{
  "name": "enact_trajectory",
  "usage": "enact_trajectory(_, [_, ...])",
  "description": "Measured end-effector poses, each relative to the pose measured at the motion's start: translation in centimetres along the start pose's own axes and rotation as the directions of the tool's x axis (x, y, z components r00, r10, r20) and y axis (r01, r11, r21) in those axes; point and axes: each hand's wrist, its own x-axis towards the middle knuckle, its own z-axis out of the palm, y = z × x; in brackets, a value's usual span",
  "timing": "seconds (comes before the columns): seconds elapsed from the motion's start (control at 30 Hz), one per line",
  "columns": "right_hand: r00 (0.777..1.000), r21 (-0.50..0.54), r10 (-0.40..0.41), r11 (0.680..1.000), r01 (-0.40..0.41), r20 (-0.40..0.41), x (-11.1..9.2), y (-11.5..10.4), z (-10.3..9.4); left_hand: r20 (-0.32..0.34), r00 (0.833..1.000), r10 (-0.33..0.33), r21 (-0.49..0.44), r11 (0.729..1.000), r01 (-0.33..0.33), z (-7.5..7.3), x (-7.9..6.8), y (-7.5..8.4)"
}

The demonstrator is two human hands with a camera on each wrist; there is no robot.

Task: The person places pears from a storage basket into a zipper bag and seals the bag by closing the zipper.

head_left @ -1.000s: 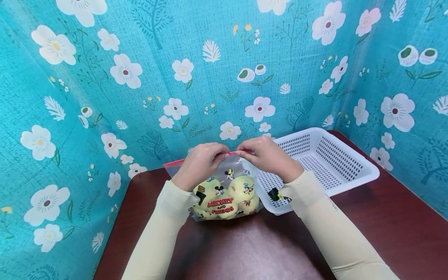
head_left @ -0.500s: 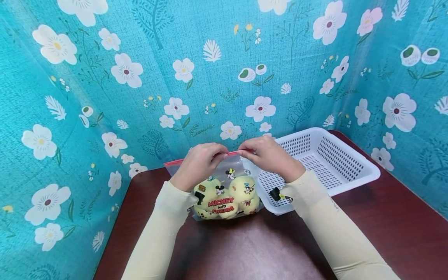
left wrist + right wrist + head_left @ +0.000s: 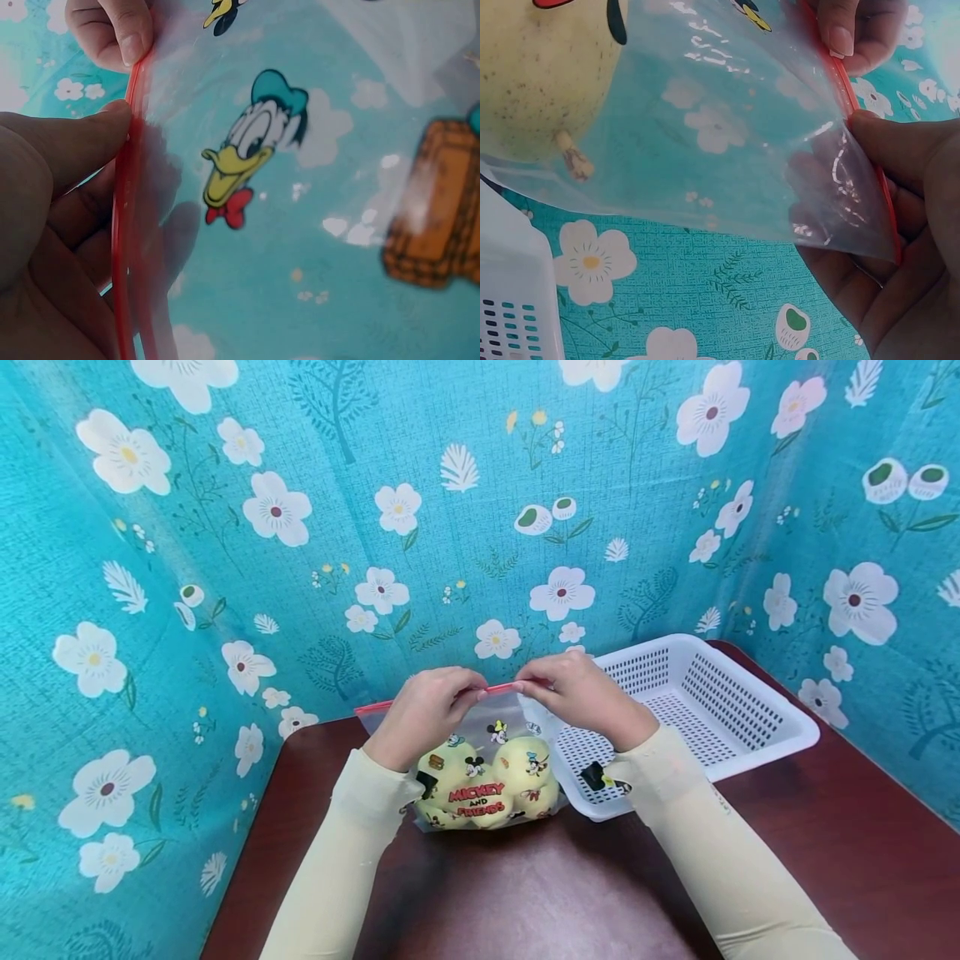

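A clear zip bag [image 3: 477,795] printed with cartoon characters stands upright on the table, with several pale yellow-green pears inside. One speckled pear [image 3: 544,90] shows its stem through the plastic in the right wrist view. Along the bag's top runs a red zip strip [image 3: 501,688]. My left hand [image 3: 429,714] pinches this strip between thumb and fingers near its middle. A short way to the right, my right hand [image 3: 588,697] pinches the same strip near its right end. The left forearm and hand cover part of the bag's left side.
A white perforated plastic basket [image 3: 750,758] stands on the dark red-brown table [image 3: 300,827], just right of the bag and partly behind my right forearm. A turquoise flowered curtain [image 3: 465,543] hangs behind the table and along both sides.
My fingertips have drawn slightly apart along the red strip, the right hand shifting a little to the right. Bag and basket stay in place.
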Motion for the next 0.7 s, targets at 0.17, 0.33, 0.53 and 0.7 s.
enact_trajectory(0.17, [1.000,-0.007,0.016,1.000,-0.016,0.007,-0.13,0.12,-0.07,0.010,1.000,-0.012,0.015,1.000,0.012,-0.06,-0.10,-0.16])
enact_trajectory(0.33, [0.999,-0.017,0.032,0.999,-0.032,0.009,-0.29,0.17,-0.16,0.011,1.000,-0.025,0.024,0.999,0.025,-0.11,-0.26,-0.24])
enact_trajectory(0.53, [0.999,-0.022,0.038,0.999,-0.038,0.010,-0.44,0.21,-0.20,-0.005,1.000,-0.009,0.019,1.000,0.009,-0.05,-0.35,-0.38])
enact_trajectory(0.7, [0.999,-0.023,0.045,0.999,-0.044,0.010,-0.50,0.24,-0.21,-0.009,1.000,-0.016,0.022,1.000,0.016,-0.04,-0.49,-0.52])
